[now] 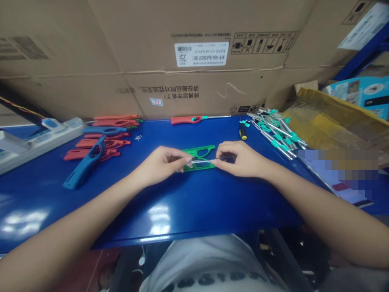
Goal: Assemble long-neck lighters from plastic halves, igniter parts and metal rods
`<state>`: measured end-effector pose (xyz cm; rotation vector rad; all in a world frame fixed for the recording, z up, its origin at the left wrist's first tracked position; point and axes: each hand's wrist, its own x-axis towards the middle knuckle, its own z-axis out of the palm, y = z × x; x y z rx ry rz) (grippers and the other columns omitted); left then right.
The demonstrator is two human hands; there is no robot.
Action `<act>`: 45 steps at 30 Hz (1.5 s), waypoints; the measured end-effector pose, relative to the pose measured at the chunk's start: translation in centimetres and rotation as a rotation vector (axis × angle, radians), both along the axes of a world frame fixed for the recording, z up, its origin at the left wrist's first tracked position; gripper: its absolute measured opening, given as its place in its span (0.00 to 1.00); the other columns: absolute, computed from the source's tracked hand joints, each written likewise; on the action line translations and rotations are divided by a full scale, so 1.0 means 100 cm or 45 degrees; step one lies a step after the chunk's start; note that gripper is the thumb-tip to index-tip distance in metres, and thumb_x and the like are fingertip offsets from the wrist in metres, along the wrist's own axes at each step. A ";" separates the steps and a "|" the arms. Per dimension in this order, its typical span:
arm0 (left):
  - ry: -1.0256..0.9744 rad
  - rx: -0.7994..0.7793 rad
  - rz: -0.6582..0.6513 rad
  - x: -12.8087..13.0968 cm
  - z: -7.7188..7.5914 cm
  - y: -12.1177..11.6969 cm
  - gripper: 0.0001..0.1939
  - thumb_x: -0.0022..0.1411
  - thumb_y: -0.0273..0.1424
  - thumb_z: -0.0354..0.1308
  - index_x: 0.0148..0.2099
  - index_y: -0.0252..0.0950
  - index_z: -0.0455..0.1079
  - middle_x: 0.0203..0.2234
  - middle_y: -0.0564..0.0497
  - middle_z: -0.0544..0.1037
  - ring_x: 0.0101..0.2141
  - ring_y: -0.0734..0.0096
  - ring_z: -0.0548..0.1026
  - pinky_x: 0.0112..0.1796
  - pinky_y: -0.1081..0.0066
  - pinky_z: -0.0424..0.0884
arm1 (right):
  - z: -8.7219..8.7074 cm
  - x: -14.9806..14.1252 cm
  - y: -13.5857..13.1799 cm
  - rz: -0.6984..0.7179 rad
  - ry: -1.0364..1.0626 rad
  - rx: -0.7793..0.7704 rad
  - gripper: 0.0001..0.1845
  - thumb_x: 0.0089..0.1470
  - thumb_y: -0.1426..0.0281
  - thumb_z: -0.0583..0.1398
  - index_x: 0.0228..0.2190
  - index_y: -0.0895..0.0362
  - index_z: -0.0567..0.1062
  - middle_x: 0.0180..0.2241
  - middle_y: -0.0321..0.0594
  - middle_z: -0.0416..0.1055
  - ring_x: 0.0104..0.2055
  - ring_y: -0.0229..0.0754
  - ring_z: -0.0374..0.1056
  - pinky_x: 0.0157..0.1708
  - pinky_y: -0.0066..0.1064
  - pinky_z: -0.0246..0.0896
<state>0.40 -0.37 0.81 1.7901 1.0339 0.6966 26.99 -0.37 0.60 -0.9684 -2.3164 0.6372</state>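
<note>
My left hand (161,164) and right hand (243,160) pinch a thin metal wire (200,161) just above a green plastic lighter casing (197,152) on the blue tabletop (152,215).

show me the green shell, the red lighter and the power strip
green shell (206,148), head view, on its upper bar
red lighter (185,120), head view, on its red grip
power strip (51,140), head view, on its white body

Grn lighter casing (199,151), flat, thin wire (200,161) across
</note>
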 end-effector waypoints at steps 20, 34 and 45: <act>0.358 0.756 -0.043 0.000 -0.009 -0.002 0.11 0.68 0.33 0.57 0.42 0.35 0.81 0.36 0.45 0.81 0.35 0.67 0.79 0.39 0.68 0.75 | -0.005 0.005 0.005 0.092 -0.060 0.001 0.12 0.63 0.68 0.60 0.42 0.57 0.82 0.35 0.42 0.74 0.36 0.41 0.71 0.40 0.34 0.66; 0.357 0.691 -0.068 -0.001 -0.012 -0.002 0.11 0.69 0.34 0.57 0.44 0.37 0.81 0.37 0.47 0.84 0.36 0.65 0.81 0.40 0.69 0.75 | -0.001 0.008 0.007 0.090 -0.131 -0.032 0.05 0.62 0.70 0.59 0.37 0.57 0.76 0.33 0.39 0.73 0.33 0.38 0.65 0.34 0.30 0.60; 0.350 0.713 -0.093 0.002 -0.016 -0.004 0.09 0.67 0.30 0.60 0.44 0.35 0.81 0.37 0.46 0.83 0.37 0.66 0.81 0.42 0.69 0.75 | 0.003 0.009 0.005 0.130 -0.201 -0.094 0.05 0.61 0.72 0.60 0.34 0.58 0.76 0.33 0.39 0.74 0.33 0.38 0.65 0.34 0.30 0.58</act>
